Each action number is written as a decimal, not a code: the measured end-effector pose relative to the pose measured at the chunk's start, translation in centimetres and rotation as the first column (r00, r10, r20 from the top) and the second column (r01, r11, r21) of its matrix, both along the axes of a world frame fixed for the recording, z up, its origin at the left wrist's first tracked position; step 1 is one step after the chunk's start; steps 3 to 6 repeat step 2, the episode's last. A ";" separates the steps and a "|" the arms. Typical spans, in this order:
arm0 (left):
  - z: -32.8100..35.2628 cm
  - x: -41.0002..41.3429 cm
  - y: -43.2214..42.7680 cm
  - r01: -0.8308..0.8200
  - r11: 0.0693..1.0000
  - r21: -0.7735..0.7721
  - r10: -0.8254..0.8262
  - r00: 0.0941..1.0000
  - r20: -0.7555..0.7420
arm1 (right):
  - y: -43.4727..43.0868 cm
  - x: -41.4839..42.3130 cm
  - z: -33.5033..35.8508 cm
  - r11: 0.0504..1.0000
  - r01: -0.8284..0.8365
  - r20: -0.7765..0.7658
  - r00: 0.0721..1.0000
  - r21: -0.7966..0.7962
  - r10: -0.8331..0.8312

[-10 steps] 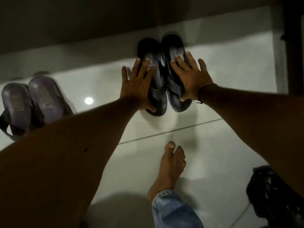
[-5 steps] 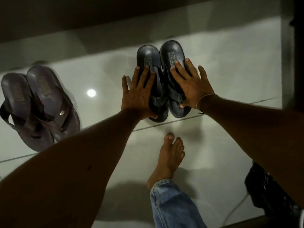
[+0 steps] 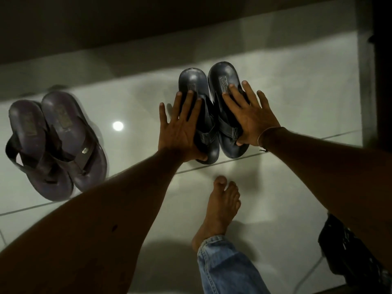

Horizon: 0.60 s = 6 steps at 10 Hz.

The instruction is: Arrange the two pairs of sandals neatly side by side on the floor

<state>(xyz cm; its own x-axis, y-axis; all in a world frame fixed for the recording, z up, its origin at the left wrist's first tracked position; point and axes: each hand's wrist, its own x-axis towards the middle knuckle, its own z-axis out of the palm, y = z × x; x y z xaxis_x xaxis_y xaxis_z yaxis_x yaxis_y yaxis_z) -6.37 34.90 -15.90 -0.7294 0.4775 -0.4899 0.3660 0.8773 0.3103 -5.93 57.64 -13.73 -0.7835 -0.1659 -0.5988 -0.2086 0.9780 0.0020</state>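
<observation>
Two dark blue-black sandals lie side by side on the pale tiled floor, heels away from me. My left hand (image 3: 180,128) lies flat with spread fingers on the left sandal (image 3: 194,83), thumb hooked at its near edge. The right sandal (image 3: 222,75) sits under my right hand (image 3: 250,117), fingers spread over its strap and footbed, thumb under its near side. A second pair, purple-brown sandals (image 3: 57,143) with dark straps, lies together at the left, angled, apart from both hands.
My bare foot (image 3: 220,209) with a blue jeans cuff stands on the floor just in front of the dark pair. A black bag-like object (image 3: 347,253) sits at the lower right. A dark wall base runs along the back, a dark upright at the right.
The view has shifted so both pairs sit lower and more to the right in frame. My hands stay pressed on the dark pair, which looks straighter along the tile line.
</observation>
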 end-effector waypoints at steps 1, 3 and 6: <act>2.1 -0.6 -1.6 0.001 0.999 0.045 0.001 0.999 -0.037 | -0.3 -0.8 1.9 1.000 0.025 -0.027 0.999 -0.009 -0.026; 6.2 -0.8 -4.1 0.001 0.996 0.084 0.005 0.997 -0.077 | -1.4 -1.4 5.5 0.999 0.036 -0.041 0.998 -0.029 -0.037; 6.2 -0.8 -4.1 0.001 0.996 0.084 0.005 0.997 -0.077 | -1.4 -1.4 5.5 0.999 0.036 -0.041 0.998 -0.029 -0.037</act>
